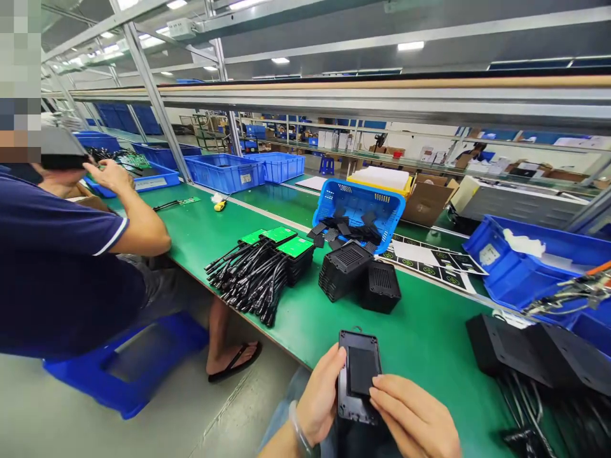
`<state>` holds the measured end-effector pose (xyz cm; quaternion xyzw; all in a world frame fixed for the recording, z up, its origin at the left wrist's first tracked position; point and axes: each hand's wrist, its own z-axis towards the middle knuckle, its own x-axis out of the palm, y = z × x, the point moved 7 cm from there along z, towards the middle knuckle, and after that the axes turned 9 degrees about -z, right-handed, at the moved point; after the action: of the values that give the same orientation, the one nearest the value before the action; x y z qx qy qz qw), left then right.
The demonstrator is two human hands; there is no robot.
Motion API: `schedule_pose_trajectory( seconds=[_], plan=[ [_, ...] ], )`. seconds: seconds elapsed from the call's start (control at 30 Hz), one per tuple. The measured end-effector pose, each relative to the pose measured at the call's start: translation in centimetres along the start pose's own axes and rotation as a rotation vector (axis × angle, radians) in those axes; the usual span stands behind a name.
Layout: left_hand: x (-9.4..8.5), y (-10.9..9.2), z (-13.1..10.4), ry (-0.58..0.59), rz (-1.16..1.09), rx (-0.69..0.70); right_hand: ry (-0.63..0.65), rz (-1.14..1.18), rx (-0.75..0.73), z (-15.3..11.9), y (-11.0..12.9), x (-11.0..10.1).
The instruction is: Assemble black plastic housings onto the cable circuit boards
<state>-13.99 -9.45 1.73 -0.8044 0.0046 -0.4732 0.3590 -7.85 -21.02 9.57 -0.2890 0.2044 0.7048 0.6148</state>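
Observation:
My left hand (319, 394) and my right hand (411, 416) both grip a black plastic housing (359, 372) at the near edge of the green table (429, 331). The left thumb presses its left side; the right fingers lie over its lower right corner. A dark rectangular pad sits in the housing's middle. Just beyond stand stacks of black vented housings (358, 273). To their left lie green circuit boards (281, 245) with a bundle of black cables (248, 280).
A tilted blue basket (358, 203) spills small black parts. Blue bins (520, 267) and black casings (534, 350) fill the right side. A co-worker in a dark shirt (57, 267) sits at the left on a blue stool (124, 362). More blue crates (224, 172) stand farther back.

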Motion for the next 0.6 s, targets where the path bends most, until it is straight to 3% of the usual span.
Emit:
schedule_pose_trajectory(
  seconds=[0.3, 0.37, 0.43, 0.53, 0.6],
  plan=[
    [0.7, 0.4, -0.6, 0.185, 0.229, 0.158, -0.037, -0.065, 0.046, -2.6, 0.4, 0.7],
    [0.8, 0.4, -0.6, 0.193, 0.242, 0.191, -0.028, -0.1, 0.215, -3.8, -0.2, 1.2],
    [1.0, 0.5, -0.6, 0.194, 0.257, 0.218, 0.021, -0.049, 0.489, -5.3, -1.5, 2.3],
    [1.2, 0.8, -0.5, 0.203, 0.288, 0.231, 0.166, 0.345, 0.897, -8.2, -3.2, 5.6],
    [1.2, 0.7, -0.3, 0.206, 0.403, 0.266, 0.23, 0.614, 1.073, -9.9, -4.0, 7.7]
  ],
)
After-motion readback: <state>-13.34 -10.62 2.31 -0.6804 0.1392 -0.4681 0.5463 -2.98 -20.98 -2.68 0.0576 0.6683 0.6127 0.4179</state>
